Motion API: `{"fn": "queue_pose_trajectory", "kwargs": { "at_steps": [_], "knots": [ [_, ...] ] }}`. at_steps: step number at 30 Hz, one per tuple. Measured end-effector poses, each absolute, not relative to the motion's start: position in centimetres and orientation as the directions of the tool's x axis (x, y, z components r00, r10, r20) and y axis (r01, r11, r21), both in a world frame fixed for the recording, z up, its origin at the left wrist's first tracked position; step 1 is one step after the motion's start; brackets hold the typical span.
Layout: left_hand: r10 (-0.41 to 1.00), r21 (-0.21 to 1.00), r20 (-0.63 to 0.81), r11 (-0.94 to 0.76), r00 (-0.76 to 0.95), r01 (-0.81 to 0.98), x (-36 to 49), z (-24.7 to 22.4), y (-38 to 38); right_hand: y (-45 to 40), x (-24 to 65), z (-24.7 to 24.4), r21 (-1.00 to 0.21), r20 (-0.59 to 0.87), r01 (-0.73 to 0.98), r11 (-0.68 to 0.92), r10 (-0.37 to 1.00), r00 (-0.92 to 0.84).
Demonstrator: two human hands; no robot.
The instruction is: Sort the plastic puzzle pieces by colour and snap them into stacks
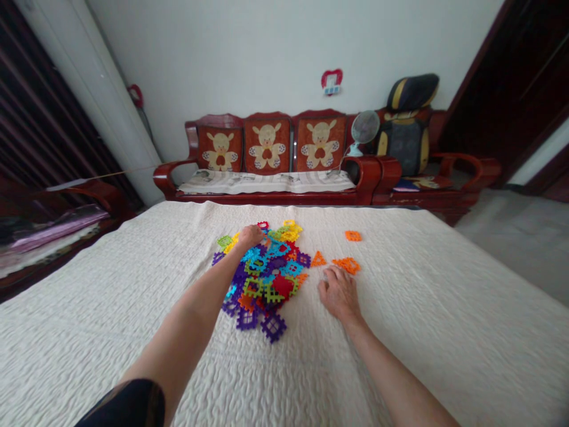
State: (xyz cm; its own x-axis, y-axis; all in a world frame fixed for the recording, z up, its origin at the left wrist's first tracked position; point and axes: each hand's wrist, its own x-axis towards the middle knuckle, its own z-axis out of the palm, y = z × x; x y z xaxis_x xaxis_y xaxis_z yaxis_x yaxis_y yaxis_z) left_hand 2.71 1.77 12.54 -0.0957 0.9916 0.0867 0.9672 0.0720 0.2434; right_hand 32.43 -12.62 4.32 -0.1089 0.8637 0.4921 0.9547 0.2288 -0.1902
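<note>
A heap of plastic interlocking pieces in purple, blue, green, red, yellow and orange lies on the cream quilted cover. My left hand reaches over the far left part of this heap, its fingers bent down among the pieces; the fingertips are hidden, so its grip does not show. To the right of the heap, my right hand rests on the cover with fingers loosely bent, thumb apart, nothing visible in it. Just beyond its fingertips are orange notched pieces and an orange triangle. Farther off lies an orange square piece.
The quilted cover spreads over a wide surface. Behind it stands a wooden sofa with bear-patterned cushions. A small fan and a chair with a massage cushion are at the back right.
</note>
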Motion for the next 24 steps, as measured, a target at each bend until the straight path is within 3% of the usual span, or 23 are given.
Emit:
{"fn": "queue_pose_trajectory", "kwargs": {
  "at_steps": [5, 8, 12, 24],
  "knots": [
    [0.931, 0.418, 0.235, 0.164, -0.281, 0.894, 2.4, 13.6, 0.6, -12.7, 32.4, 4.4, -0.21, 0.489, 0.953, 0.219, 0.867, -0.092],
    [0.947, 0.488, 0.176, 0.153, -0.268, 0.859, 3.4, 14.4, 0.0, -12.6, 32.4, 4.3, -0.223, 0.497, 0.95, 0.218, 0.864, -0.082],
    [0.987, 0.461, 0.047, 0.117, -0.156, 0.88, 6.5, 14.7, -0.4, -12.5, 32.4, 4.2, -0.22, 0.5, 0.951, 0.219, 0.862, -0.083],
    [0.999, 0.354, 0.036, -0.009, -0.004, 0.935, 12.7, 14.0, -0.9, -13.1, 32.1, 5.2, -0.239, 0.473, 0.948, 0.209, 0.878, -0.074]
  ]
}}
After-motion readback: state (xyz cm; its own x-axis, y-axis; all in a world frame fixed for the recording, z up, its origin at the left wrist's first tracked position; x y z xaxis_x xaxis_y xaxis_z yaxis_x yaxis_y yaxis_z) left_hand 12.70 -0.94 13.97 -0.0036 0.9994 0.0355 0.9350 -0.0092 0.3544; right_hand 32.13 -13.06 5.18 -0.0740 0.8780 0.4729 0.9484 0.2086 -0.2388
